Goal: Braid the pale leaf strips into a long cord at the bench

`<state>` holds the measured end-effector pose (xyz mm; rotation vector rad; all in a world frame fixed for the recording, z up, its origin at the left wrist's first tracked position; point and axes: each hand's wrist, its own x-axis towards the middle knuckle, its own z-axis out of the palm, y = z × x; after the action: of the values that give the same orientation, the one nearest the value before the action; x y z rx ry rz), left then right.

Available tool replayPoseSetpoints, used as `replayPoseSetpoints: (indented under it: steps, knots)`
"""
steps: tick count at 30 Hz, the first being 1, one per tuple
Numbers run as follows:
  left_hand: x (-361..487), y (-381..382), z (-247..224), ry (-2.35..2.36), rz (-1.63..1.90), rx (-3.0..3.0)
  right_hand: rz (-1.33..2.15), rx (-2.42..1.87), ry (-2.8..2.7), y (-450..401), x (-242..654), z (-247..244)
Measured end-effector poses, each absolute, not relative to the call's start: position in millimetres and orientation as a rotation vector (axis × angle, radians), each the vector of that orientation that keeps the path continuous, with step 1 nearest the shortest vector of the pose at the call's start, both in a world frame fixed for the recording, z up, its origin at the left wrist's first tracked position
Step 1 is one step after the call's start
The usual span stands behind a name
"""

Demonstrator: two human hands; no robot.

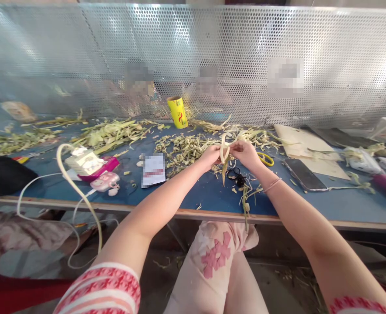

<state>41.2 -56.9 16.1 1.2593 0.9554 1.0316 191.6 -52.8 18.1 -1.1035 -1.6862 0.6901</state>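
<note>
Over the middle of the blue table, a pale looped strip of dried plant point(225, 150) is pinched between my hands. My left hand point(211, 157) closes its fingers on the strip's left side. From the right, my right hand point(245, 152) grips the same strip, fingers bent and close to the left ones. A browner end of the strip hangs below the fingers. Behind and left of my hands lies a heap of curled plant scraps point(188, 148). A yellow ring-shaped object point(265, 159) is beside my right wrist, and a tangled black cord-like item point(237, 176) lies below the hands.
A perforated metal screen point(193, 56) rises behind the table. A yellow tube point(177, 112) stands before it. Leaf piles point(111, 135), a phone with a lit screen point(154, 170), chargers with white cables point(91, 163), a dark phone point(306, 174) and cardboard point(300, 146) lie around.
</note>
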Motion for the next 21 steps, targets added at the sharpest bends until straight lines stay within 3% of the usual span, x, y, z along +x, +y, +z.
replayPoseSetpoints:
  steps: [8, 15, 21]
  knots:
    - [41.6, -65.0, 23.4, 0.876, 1.075, 1.145, 0.255, -0.978, -1.924, -65.4, 189.5, 23.4]
    - [41.0, -58.3, 17.9, 0.845, 1.094, 1.158, 0.201, -0.853, -2.002, -62.7, 193.6, 21.4]
    - [41.7, -60.1, 18.4, 0.869, 1.101, 1.253, 0.357, -0.941, -1.893, -61.1, 189.9, 19.4]
